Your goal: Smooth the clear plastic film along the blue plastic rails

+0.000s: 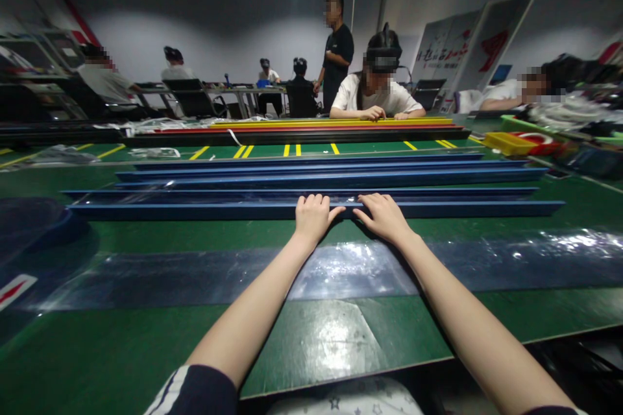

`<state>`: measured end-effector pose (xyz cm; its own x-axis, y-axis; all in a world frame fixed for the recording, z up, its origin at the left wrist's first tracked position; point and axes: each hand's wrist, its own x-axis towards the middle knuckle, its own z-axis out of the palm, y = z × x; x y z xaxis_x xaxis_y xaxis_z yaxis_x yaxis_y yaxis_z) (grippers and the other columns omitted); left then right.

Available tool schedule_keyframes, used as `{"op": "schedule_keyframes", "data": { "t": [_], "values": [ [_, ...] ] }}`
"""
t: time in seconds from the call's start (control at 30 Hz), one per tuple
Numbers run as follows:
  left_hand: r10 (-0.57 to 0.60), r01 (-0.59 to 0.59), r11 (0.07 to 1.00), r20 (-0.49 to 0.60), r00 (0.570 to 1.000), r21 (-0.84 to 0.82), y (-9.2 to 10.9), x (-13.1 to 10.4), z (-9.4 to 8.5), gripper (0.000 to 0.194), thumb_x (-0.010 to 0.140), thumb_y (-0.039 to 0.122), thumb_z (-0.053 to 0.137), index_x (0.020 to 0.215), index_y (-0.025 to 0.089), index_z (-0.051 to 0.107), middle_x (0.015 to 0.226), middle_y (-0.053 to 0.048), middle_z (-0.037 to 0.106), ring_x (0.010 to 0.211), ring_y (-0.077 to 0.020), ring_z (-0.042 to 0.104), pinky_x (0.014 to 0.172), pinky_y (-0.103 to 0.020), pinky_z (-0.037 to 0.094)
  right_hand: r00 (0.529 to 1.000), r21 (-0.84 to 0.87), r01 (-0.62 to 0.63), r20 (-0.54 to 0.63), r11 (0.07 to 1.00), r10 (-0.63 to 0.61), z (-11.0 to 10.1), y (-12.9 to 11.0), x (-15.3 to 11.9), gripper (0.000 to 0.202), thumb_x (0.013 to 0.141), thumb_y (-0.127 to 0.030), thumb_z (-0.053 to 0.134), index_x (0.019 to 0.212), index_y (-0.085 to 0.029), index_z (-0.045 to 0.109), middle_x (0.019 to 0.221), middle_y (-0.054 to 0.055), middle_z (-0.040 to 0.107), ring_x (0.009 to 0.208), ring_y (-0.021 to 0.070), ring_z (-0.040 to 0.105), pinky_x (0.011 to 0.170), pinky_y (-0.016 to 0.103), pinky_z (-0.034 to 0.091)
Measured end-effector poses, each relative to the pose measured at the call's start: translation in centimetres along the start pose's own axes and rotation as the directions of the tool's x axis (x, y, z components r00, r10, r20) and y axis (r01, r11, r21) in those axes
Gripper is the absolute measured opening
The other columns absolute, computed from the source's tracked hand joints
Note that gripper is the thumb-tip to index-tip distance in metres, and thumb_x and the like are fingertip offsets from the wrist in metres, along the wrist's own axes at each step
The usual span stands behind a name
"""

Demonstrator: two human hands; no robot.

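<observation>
A long blue plastic channel (195,211) lies across the table, its walls upright. My left hand (313,215) is hooked over its near wall, fingers curled inside and thumb along the front. Close beside it, my right hand (384,215) grips the same wall, its thumb pointing toward the left one. Shiny clear film shows in parts of the trough between the walls. More blue channels (331,175) lie parallel just beyond. Nearer to me, a wide strip of clear plastic film (195,275) is spread flat under my forearms.
The film runs left to a large bluish roll (36,227). Yellow, red and black strips (302,130) lie across the far side of the green table (331,340). A person (374,87) in a headset sits there. A yellow bin (509,142) stands at right.
</observation>
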<state>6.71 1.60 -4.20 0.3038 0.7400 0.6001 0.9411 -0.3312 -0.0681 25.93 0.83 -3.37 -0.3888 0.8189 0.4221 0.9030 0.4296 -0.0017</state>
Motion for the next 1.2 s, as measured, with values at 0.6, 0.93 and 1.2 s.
{"op": "schedule_keyframes", "data": {
  "t": [0.6, 0.93, 1.2],
  "values": [
    [-0.004, 0.004, 1.000, -0.009, 1.000, 0.015, 0.0, 0.0, 0.0, 0.050, 0.085, 0.059, 0.037, 0.077, 0.017, 0.062, 0.077, -0.011, 0.064, 0.078, -0.0240, 0.056, 0.070, -0.035, 0.029, 1.000, -0.037, 0.020, 0.000, 0.999, -0.020, -0.5, -1.1, 0.3, 0.032, 0.088, -0.035, 0.037, 0.105, -0.016, 0.057, 0.103, 0.011, 0.065, 0.099, 0.0235, 0.051, 0.083, 0.034, 0.029],
    [-0.007, 0.007, 1.000, -0.007, 1.000, 0.011, 0.1, 0.0, 0.0, 0.049, 0.085, 0.059, 0.038, 0.078, 0.017, 0.062, 0.077, -0.011, 0.064, 0.078, -0.0242, 0.055, 0.070, -0.035, 0.029, 0.999, -0.034, -0.035, -0.039, 0.999, 0.033, -0.4, -1.1, 0.1, 0.032, 0.087, -0.039, 0.039, 0.100, -0.017, 0.057, 0.098, 0.011, 0.066, 0.095, 0.0237, 0.053, 0.082, 0.035, 0.029],
    [0.000, 0.000, 1.000, 0.002, 1.000, 0.006, 0.1, 0.0, -0.1, 0.049, 0.085, 0.058, 0.038, 0.078, 0.016, 0.062, 0.078, -0.011, 0.064, 0.078, -0.0244, 0.055, 0.070, -0.035, 0.029, 0.999, 0.002, -0.039, -0.035, 0.999, 0.039, -0.3, -0.9, 0.1, 0.031, 0.087, -0.038, 0.040, 0.103, -0.017, 0.057, 0.100, 0.010, 0.066, 0.094, 0.0231, 0.054, 0.081, 0.033, 0.031]
  ]
}}
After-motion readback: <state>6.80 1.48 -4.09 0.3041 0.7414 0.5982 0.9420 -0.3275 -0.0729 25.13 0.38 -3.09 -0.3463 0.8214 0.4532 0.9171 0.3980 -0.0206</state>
